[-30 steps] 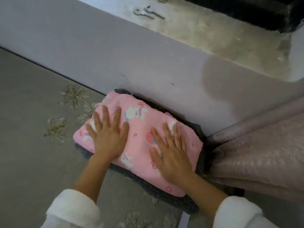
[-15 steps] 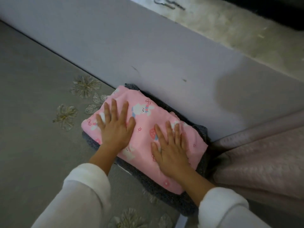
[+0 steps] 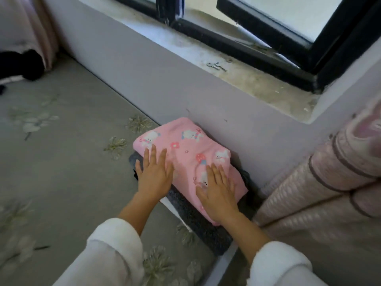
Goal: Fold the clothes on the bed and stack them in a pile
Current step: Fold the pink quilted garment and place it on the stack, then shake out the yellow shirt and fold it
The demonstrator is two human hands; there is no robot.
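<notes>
Head view showed left hand [image 3: 154, 176] and right hand [image 3: 218, 192] flat, fingers straight, pressing the folded pink garment [image 3: 185, 149] atop the grey garment [image 3: 198, 221].

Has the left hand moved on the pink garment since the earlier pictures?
Yes: the left hand slid back from the wall, toward the pink garment's near edge.

Black window frame [image 3: 237, 45] above dusty sill [image 3: 259, 85]; rolled pink quilt [image 3: 329, 178]

Grey floral bed [image 3: 72, 172]: grey folded garment [image 3: 198, 219] by wall, black cloth [image 3: 20, 65] far corner.
</notes>
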